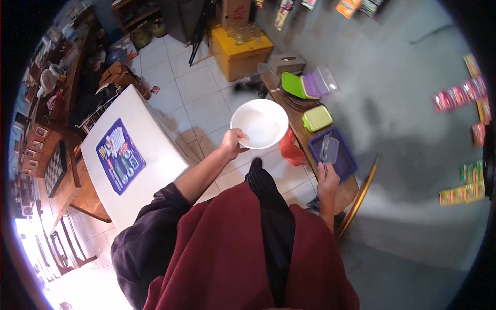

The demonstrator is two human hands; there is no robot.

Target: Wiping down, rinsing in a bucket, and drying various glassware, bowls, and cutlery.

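A white round bowl (260, 123) is held at its near left rim by my left hand (234, 143), the thumb over the edge. Nothing but its pale inside shows in it. My right hand (328, 178) is closed around a slim silvery utensil (324, 147), its exact kind too blurred to tell. That utensil points away from me over a blue rectangular basket (347, 173). Beside it, a clear plastic piece (333, 151) shows over the basket. The basket sits on a narrow wooden bench (345, 199) along the wall.
Farther along the bench are a lime-lidded box (317, 118), a green container (292, 86) and a purple one (311, 85). A red plastic bag (292, 150) hangs beside it. On my left stands a white-topped table (150, 139) with a purple printed sheet (120, 156). A yellow box (240, 51) stands ahead.
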